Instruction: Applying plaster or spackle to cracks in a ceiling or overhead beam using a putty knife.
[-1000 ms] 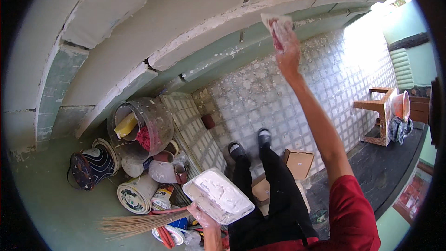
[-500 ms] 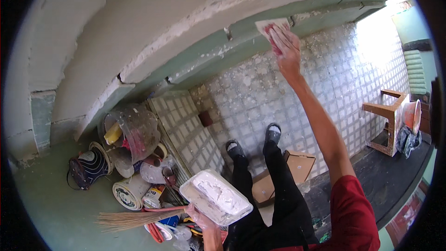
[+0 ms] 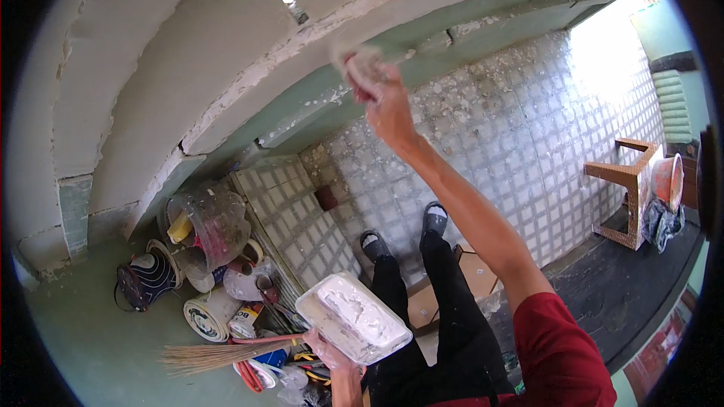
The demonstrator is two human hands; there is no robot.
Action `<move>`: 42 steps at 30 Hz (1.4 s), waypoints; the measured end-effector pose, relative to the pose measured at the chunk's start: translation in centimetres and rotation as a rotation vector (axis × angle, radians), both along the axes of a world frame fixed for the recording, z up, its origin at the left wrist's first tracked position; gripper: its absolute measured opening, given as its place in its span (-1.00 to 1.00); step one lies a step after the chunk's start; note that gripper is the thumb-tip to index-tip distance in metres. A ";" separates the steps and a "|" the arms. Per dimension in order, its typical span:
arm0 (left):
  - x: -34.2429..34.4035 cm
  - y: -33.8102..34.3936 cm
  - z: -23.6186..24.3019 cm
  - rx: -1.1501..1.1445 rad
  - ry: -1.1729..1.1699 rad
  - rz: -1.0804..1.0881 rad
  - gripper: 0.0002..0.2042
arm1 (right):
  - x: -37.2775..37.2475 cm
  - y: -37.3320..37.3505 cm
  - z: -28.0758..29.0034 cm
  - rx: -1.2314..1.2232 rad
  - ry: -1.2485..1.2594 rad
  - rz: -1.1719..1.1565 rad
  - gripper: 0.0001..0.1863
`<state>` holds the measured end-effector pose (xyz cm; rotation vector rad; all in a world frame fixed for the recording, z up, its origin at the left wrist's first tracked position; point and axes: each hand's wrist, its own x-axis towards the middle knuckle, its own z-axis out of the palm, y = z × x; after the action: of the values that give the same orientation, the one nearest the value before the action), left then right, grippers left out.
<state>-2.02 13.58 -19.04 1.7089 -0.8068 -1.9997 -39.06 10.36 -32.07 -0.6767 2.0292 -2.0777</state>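
Observation:
My left hand (image 3: 327,351) grips the near left edge of a white rectangular plastic tray (image 3: 387,348), which holds a spread of white putty (image 3: 353,309). Up and away from me, my right hand (image 3: 389,105) is closed on a flat, putty-smeared spreader (image 3: 353,62) with red on it, blurred by motion. The spreader is in front of the rough white plastered edge of the wall (image 3: 260,79); I cannot tell whether it touches. White smears coat the fingers of my right hand.
At the lower left stand paint buckets (image 3: 207,315), a clear tub (image 3: 215,218) and a straw broom (image 3: 219,356). A cardboard box (image 3: 477,271) lies by my legs. Rightward are an overturned wooden stool (image 3: 630,181), an orange-white bucket (image 3: 669,181) and a black ledge (image 3: 584,298). The tiled floor (image 3: 483,158) is paint-spattered.
My right hand has swept left with the spreader along the wall edge. The tray in my left hand has hardly moved, and the view has shifted slightly.

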 end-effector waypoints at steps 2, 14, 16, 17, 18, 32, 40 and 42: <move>0.1 0.4 -0.5 -0.010 0.024 -0.010 -0.30 | 0.3 1.2 -0.7 0.091 0.301 -0.043 -0.48; -1.0 3.4 -0.8 0.012 0.030 0.036 -0.27 | -3.7 2.1 1.0 0.262 0.445 -0.431 -0.59; -1.1 3.8 -1.1 0.000 0.027 0.017 -0.25 | -2.2 1.9 0.0 0.193 0.421 -0.258 -0.59; -1.3 3.9 -1.1 -0.001 0.024 0.021 -0.25 | -1.6 1.9 -0.4 0.126 0.403 -0.092 -0.60; -1.5 4.1 -0.9 0.018 0.031 0.010 -0.24 | -1.2 2.2 -0.6 0.125 0.401 -0.089 -0.60; -1.8 5.5 -0.7 0.030 0.086 0.027 -0.23 | -2.8 0.0 -0.7 0.235 0.347 -0.393 -0.51; -1.7 6.3 -1.0 0.030 0.069 0.011 -0.25 | -3.7 6.6 -0.2 0.171 0.335 -0.318 -0.49; -0.9 6.3 -1.5 0.030 0.142 0.027 -0.26 | -6.5 8.4 1.9 0.129 0.227 -0.549 -0.53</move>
<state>-2.90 19.83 -20.59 1.5641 -0.7048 -2.0975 -45.56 18.71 -30.18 -0.3714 2.6981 -2.1818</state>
